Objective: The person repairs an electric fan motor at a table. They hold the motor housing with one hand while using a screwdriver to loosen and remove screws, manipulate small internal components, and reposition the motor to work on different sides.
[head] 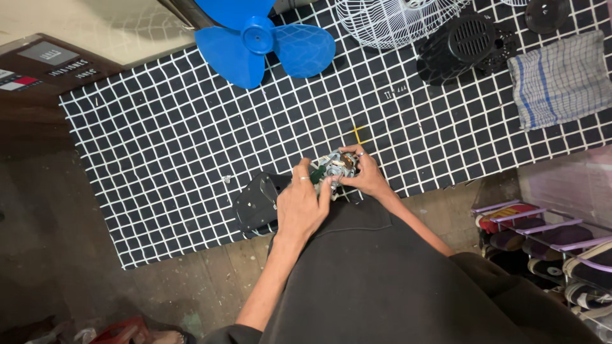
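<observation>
A small fan motor [336, 165], grey metal with copper windings, rests at the near edge of the black-and-white checked cloth [191, 127]. My left hand [304, 202] grips its left side, fingers curled over it. My right hand [363, 173] clasps its right side. A black plastic housing [257, 202] lies just left of my left hand, touching the motor area. My dark garment hides what lies below the motor.
A blue fan blade [261, 41] lies at the far middle, a white wire grille [398, 19] to its right, then black plastic fan covers [462, 48] and a striped cloth [561, 76]. A shoe rack [548, 236] stands at the right.
</observation>
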